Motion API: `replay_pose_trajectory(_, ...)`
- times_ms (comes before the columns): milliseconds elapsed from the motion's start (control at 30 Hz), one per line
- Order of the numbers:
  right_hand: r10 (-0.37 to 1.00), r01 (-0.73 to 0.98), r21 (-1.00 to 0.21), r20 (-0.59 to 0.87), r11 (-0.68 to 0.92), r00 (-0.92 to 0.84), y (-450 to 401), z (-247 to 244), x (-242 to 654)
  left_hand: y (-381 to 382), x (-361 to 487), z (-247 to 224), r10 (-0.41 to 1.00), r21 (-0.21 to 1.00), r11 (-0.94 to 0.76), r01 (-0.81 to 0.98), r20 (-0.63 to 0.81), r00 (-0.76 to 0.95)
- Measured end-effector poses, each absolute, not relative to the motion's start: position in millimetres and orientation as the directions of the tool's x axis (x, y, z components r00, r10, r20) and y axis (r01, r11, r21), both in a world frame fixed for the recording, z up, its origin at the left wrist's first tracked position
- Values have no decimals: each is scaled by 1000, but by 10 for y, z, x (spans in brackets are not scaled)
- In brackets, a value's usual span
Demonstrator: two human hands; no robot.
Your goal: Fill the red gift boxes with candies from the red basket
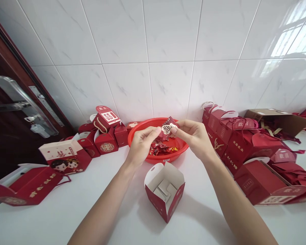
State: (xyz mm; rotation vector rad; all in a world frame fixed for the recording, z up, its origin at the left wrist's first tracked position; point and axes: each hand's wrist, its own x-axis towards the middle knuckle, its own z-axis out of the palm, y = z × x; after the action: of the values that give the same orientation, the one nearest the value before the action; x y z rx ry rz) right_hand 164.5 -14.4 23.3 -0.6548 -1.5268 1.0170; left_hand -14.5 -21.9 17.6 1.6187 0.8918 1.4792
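Between both hands is a wrapped candy [165, 132] in a dark red wrapper with a pale printed label. My left hand [144, 141] pinches its left side with thumb and fingers. On the other side, my right hand [192, 136] pinches it too. Both hands are over a red plastic basket [167, 158], where several shiny wrapped candies [158, 149] lie. In front of the basket, an open red gift box [165, 197] stands upright on the white table; its pale inside shows folded bottom flaps and nothing else.
Several red gift boxes [107, 143] line the left side, with a long open one [25, 185] at the near left. More red boxes [244, 146] crowd the right. Behind them a brown carton [277, 117] lies tipped over. A tiled wall [168, 85] backs the table; a door handle [28, 105] is far left.
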Motion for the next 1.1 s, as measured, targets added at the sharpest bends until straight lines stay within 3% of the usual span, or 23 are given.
replay_pose_trajectory(367,847,-103,-889,456,446,-274,-156,233,1682,-228,-183,166,871,884,-459,87,430,237)
replay_pose_trajectory(833,859,-107,-915,403,389,-315,-148,248,1718,-227,-198,194,857,879,-475,45,450,251)
replay_pose_trajectory(1100,848,-62,-927,363,369,-386,-168,282,1701,-177,-248,178,815,798,-575,178,540,212)
